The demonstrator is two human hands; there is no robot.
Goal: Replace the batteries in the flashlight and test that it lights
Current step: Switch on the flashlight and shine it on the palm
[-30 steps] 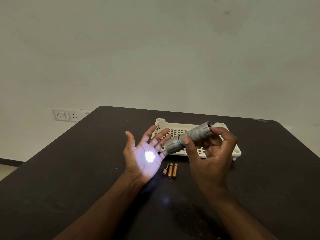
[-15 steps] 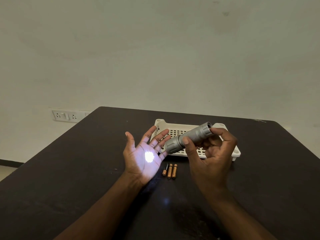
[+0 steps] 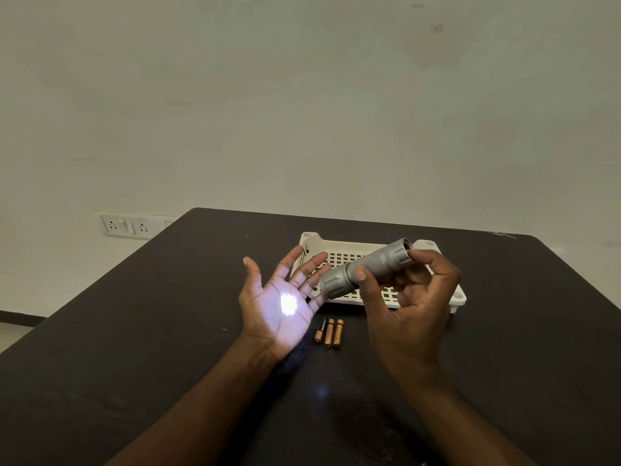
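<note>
1. Dark matte worktop point(image 3: 141, 348), one: it carries everything listed below.
2. Left hand point(image 3: 280, 299), one: open, palm up, fingers spread, holding nothing. A bright white spot sits on the palm, unchanged over the last second.
3. Right hand point(image 3: 408, 297), one: its grip is closed around the silver knurled metal flashlight point(image 3: 364, 269), thumb on the barrel, index finger curled at the tail cap.
4. Flashlight, one: held above the worktop, in front of the tray, head aimed at the left palm and nearly touching the fingertips. Steady beam suggests the light test has passed and the task is practically finished.
5. Small copper-and-black batteries point(image 3: 328, 332), three: side by side on the worktop between the hands, presumably the old set.
6. White perforated plastic tray point(image 3: 339, 245), one: behind the flashlight.
7. White wall socket plate point(image 3: 126, 226), one: far left.
</note>
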